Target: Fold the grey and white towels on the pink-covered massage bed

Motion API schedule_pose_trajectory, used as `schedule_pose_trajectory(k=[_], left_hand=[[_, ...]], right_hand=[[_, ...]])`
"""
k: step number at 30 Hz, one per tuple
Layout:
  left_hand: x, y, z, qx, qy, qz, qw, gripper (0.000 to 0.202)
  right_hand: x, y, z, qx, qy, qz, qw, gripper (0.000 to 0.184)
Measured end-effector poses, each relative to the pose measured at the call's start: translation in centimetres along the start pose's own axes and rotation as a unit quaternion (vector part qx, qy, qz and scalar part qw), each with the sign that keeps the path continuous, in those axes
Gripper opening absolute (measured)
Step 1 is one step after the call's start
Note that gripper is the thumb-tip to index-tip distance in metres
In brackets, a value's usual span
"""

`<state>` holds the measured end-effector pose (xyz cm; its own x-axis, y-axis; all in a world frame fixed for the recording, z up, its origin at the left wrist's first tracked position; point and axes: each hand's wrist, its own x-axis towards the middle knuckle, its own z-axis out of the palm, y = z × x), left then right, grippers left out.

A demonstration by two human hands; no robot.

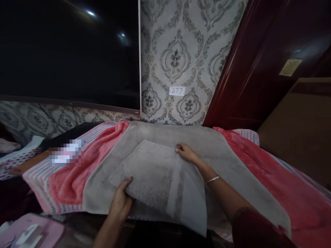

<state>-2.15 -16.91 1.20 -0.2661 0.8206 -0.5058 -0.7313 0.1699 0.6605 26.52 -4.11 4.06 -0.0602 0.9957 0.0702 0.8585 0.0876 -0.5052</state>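
We see a translucent sheet held in both hands over a grey cloth.
Sheet sits mid-view, lower right corner reaching past the cloth's front edge; our left hand grips its lower left edge, thumb on top, our right hand pinches the upper edge, bracelet on that wrist; under the grey cloth we see red-pink cloth both sides, striped cloth beneath that; behind, patterned wallpaper with "277" label, dark screen left, dark red panel right; pink item lower left.
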Motion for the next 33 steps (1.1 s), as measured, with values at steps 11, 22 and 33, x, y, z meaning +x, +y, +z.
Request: schedule_pose_trajectory(k=[11, 22, 33], left_hand=[[0.0, -0.8, -1.1, -0.020, -0.011, -0.001, 1.000, 0.043], [0.4, -1.3, -1.7, -0.036, 0.003, -0.033, 0.999, 0.053], [0.4, -1.6, -1.8, -0.003, 0.000, -0.023, 1.000, 0.055]], right_hand=[[7.8, -1.9, 1.8, 0.074, -0.211, 0.002, 0.975, 0.035], [9.5, -1.8, 1.6, 0.266, -0.440, 0.071, 0.855, 0.046], [7.0, -1.7, 0.8, 0.361, -0.400, -0.010, 0.842, 0.069]])
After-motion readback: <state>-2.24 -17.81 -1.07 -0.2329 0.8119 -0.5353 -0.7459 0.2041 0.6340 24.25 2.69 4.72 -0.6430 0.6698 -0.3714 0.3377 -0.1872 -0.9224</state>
